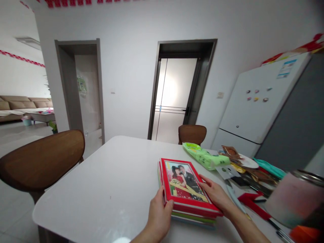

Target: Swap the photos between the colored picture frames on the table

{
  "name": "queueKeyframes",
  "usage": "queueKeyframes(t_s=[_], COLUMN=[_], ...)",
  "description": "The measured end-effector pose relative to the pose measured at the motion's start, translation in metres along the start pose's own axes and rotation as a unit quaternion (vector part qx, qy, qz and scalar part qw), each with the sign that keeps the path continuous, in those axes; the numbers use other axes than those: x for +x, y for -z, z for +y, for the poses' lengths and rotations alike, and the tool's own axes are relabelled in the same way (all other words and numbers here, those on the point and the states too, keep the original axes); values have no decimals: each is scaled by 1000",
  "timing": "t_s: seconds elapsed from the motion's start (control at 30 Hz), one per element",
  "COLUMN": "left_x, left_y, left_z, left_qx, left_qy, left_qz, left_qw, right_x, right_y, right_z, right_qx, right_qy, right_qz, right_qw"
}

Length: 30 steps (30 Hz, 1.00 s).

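A red photo frame [186,180] with a picture of two people lies on top of a stack on the white table. Green and blue edges [196,221] of other flat pieces show beneath it; their kind is hard to make out. My left hand [160,211] holds the stack's near left corner, thumb against the red edge. On the right side my right hand [217,194] grips it, with fingertips on the top frame's border. Fingers lower on the sides are partly hidden.
The white table [101,189] has a green plastic packet [206,157] beyond the stack. Clutter, a red-handled tool [254,206] and a large pinkish jar [295,199] crowd the right side. Brown chairs [45,158] stand at the left and far side [192,134]. A fridge [260,98] is at right.
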<state>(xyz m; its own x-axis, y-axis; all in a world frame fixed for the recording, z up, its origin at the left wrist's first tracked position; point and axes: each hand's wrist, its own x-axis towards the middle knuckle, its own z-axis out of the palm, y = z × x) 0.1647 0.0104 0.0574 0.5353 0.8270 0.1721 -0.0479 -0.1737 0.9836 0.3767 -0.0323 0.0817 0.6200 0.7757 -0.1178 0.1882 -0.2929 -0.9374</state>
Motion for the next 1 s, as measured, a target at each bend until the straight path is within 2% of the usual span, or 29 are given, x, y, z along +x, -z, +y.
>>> queueKeyframes(t_s=[0.13,0.23,0.3,0.4,0.47,0.53,0.67,0.77,0.83,0.9,1.0], left_x=[-1,-3,-5,-7,-5,1,19,31,36,40,43], left_y=[1,5,8,16,27,46,104,150,174,191,202], left_z=[-3,-6,-10,-19,-24,-29,-37,-41,-44,-45,-44], left_qx=[52,22,-5,-6,25,58,96,121,132,138,133], left_qy=[-15,-21,-3,5,4,14,35,48,59,68,75], left_qz=[3,-12,-33,-34,8,54,114,162,187,208,230], left_qw=[999,999,999,999,1000,997,988,978,972,966,961], right_x=[2,-11,-24,-37,-39,-35,-15,2,12,19,27], right_y=[-1,2,3,-7,-26,-55,-125,-173,-199,-219,-236], right_z=[9,11,15,22,21,12,-21,-46,-57,-64,-68], right_qx=[-17,4,37,86,126,165,181,173,164,150,123], right_qy=[26,-29,-62,-69,-58,-35,22,49,61,72,82], right_qz=[-23,-31,-35,-9,-19,-62,-153,-198,-218,-230,-223], right_qw=[999,999,997,994,990,984,971,964,960,959,964])
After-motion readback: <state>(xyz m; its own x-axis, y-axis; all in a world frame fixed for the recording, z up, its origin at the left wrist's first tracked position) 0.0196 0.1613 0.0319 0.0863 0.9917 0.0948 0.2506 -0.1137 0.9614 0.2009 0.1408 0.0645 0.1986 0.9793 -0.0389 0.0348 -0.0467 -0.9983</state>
